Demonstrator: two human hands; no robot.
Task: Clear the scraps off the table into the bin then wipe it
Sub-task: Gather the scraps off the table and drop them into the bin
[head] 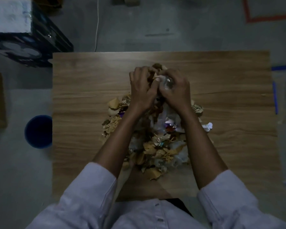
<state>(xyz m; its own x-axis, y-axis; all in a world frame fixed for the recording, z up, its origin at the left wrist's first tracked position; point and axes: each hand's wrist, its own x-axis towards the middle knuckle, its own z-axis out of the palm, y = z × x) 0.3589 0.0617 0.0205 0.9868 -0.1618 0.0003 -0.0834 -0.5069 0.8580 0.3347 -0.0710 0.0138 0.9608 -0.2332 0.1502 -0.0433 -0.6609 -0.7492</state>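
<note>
Pressed together at the far end of the scrap pile [155, 146], my left hand [142, 86] grips brown paper scraps [156, 66] and my right hand [176, 91] clutches crumpled clear plastic [168, 83]. That pile lies mid-way across the wooden table [229, 80]; the blue bin [38, 131] stands on the floor beside its left edge.

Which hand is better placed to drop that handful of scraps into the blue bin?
Probably the left hand: the blue bin stands on the floor left of the table, on its side. The right hand would have to cross the scraps.
</note>
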